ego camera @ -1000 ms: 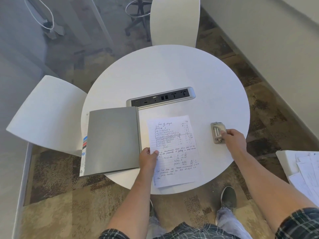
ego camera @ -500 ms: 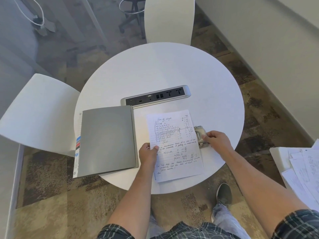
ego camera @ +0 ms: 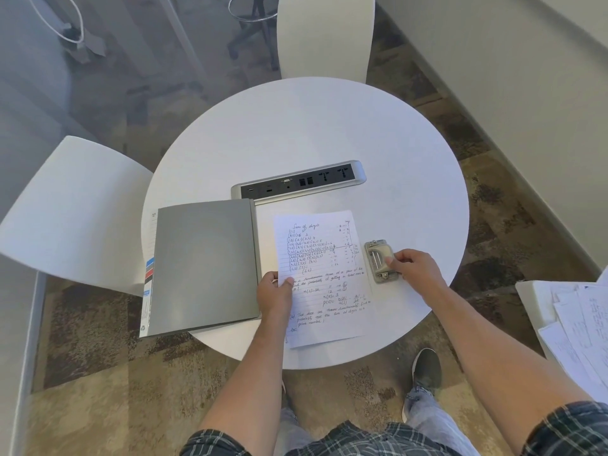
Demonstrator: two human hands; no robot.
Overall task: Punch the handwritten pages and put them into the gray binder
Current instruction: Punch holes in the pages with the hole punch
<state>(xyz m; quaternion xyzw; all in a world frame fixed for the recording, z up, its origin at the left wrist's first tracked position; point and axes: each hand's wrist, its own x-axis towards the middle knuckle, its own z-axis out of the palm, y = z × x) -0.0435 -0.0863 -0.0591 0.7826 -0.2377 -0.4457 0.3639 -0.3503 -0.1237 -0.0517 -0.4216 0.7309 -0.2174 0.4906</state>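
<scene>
Our left hand (ego camera: 274,296) pinches the page (ego camera: 324,278) beside the gray binder (ego camera: 204,264); our right hand (ego camera: 413,266) fingers curl on the hole punch (ego camera: 378,261).

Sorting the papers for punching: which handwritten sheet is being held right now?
The handwritten page on the round table, pinched by the left hand. The loose sheets at far right lie untouched.

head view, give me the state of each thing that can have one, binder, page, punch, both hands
gray binder: closed, flat on the table
handwritten page: flat beside the binder, not in the punch
hole punch: just right of the page
left hand: pinching the page's left edge
right hand: gripping the punch
</scene>
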